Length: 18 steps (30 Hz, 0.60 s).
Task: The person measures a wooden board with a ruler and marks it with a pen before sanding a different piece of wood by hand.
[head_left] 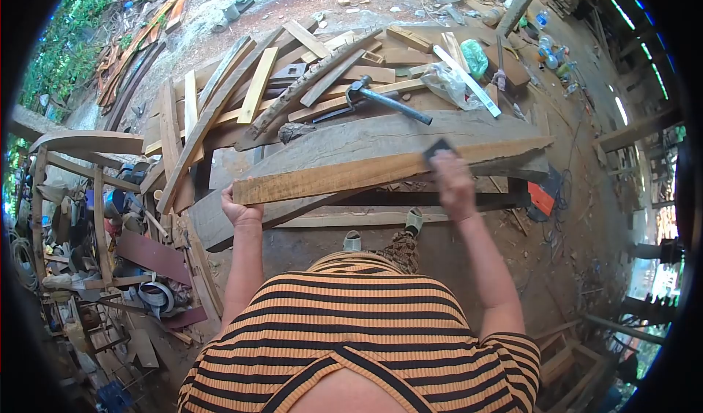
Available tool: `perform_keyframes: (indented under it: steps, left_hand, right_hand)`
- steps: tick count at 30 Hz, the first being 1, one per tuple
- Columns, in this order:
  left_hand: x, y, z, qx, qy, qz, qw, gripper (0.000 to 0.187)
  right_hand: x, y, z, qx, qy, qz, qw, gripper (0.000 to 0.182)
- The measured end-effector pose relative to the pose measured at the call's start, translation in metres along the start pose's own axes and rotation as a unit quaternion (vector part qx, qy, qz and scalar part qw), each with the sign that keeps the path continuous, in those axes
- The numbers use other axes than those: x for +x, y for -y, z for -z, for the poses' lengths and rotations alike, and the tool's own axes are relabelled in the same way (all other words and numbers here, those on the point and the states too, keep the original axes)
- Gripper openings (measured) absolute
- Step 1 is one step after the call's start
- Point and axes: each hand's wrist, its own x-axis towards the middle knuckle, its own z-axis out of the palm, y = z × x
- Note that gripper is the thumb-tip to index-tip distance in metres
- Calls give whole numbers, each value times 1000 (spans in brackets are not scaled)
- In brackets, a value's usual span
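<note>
A long curved wooden board [329,176] lies across the bench in front of me, its yellowish sawn edge facing me. My left hand [242,209] is closed around the board's left end. My right hand [454,184], slightly blurred, is at the board's right half and grips a small dark piece of sandpaper [439,149] against the wood. The fingertips of that hand are partly hidden. Under the board lies a weathered grey plank [220,219]. A claw hammer [392,103] with a blue-grey handle rests just beyond the board.
Loose wood strips [258,83] are piled across the bench's far side. A clear plastic bag [448,85] and a green bag [474,58] lie at the back right. Cluttered wooden racks [99,215] stand at the left. An orange object [540,199] is on the ground at right.
</note>
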Motion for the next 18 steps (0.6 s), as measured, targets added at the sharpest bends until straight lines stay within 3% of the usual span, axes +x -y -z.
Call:
perform_keyframes:
  steps: [3, 4, 6, 7, 8, 10, 11, 13, 16, 18]
  left_hand:
    - [1, 0, 1, 4, -5, 0, 1000, 12]
    - [-1, 0, 0, 11, -8, 1, 1000, 12]
    - [-2, 2, 0, 19, -8, 3, 1000, 13]
    - [2, 1, 3, 24, -2, -5, 1000, 13]
    - [5, 0, 4, 30, 3, -13, 999, 14]
    - [8, -3, 5, 35, 6, -2, 999, 14]
    - [9, -2, 6, 38, 8, 8, 999, 14]
    - [4, -4, 0, 31, 4, 3, 1000, 13]
    - [7, -10, 1, 27, 16, 4, 1000, 12]
    - [8, -10, -2, 26, 6, 2, 1000, 12]
  right_hand:
    - [-46, -100, 11, -82, -5, -236, 968, 34]
    - [-43, -102, 5, -83, -6, -239, 967, 34]
    - [-34, -96, -12, -115, -48, -357, 926, 36]
    - [-17, -60, -18, -135, -49, -328, 934, 36]
    - [-2, -23, -28, -67, -73, -272, 957, 34]
    - [16, 54, -55, 5, -81, -96, 992, 31]
    - [31, 96, -47, 67, -6, -64, 996, 32]
    - [25, 132, -55, 129, 23, 3, 991, 31]
    - [20, 91, -37, 107, 59, 48, 991, 31]
    - [14, 29, -17, 59, -3, 33, 998, 28]
